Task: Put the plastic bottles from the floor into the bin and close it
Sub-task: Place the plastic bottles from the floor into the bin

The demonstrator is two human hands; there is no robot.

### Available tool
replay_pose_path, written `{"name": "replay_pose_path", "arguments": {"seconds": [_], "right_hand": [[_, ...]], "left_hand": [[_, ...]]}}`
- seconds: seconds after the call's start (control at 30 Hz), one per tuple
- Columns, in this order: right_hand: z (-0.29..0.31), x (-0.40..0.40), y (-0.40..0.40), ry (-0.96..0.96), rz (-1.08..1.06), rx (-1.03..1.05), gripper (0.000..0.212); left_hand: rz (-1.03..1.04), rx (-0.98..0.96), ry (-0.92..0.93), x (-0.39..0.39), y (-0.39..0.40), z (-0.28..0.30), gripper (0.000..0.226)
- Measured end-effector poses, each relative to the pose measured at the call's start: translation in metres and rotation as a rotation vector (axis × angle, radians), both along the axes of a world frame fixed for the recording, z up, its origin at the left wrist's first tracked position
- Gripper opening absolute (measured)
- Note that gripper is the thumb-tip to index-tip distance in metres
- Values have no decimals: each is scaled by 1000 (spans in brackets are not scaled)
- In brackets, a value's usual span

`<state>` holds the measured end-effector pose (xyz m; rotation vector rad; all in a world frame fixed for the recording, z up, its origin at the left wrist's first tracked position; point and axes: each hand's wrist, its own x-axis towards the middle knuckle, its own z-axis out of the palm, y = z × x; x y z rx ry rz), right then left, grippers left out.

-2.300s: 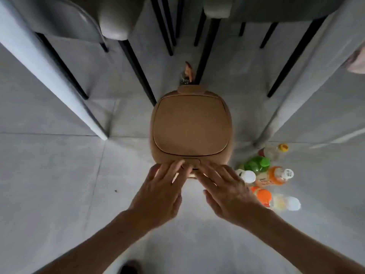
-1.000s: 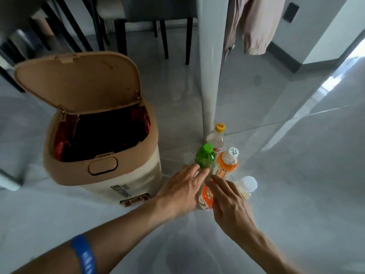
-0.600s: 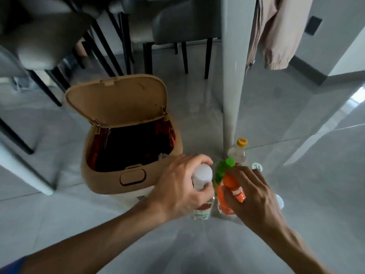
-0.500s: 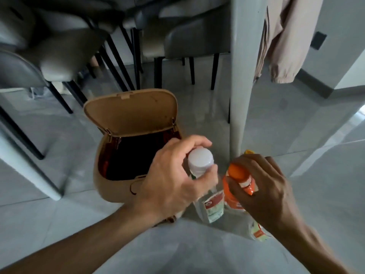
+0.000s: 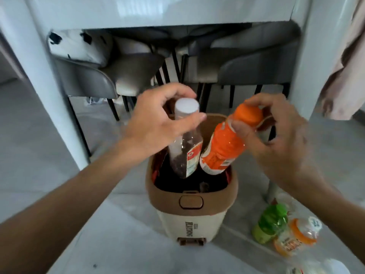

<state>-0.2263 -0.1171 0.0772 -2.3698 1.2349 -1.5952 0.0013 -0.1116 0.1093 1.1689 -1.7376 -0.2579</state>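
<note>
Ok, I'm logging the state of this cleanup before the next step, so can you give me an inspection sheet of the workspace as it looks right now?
Surface: grey tiled floor, bare apart from the items below.
Job's things: bin open, lid tipped back; clear bottle with white cap and orange bottle held bottom-down in its opening; green bottle, an orange-banded bottle and at least one more on the floor to the bin's right.
Clutter: nothing seen.
Hands: left hand grips the clear bottle near its cap; right hand grips the orange bottle near its cap.
Cables: nothing seen.
Surroundings: white table legs, grey chairs, pinkish cloth hanging at right.
</note>
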Motion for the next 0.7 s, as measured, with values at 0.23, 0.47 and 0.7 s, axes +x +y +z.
{"name": "replay_pose_path", "arguments": {"seconds": [0.23,0.47,0.7], "right_hand": [[-69,34,-40,232,49,327,31],[-105,56,-75,533,13,606,35],[-117,70,-92,764,-23,599,23]], "left_hand": [[62,324,-263,13,-32,-85,41],[125,592,-547,18,-59,-128,41],[148,558,-761,23,-68,-151,9]]}}
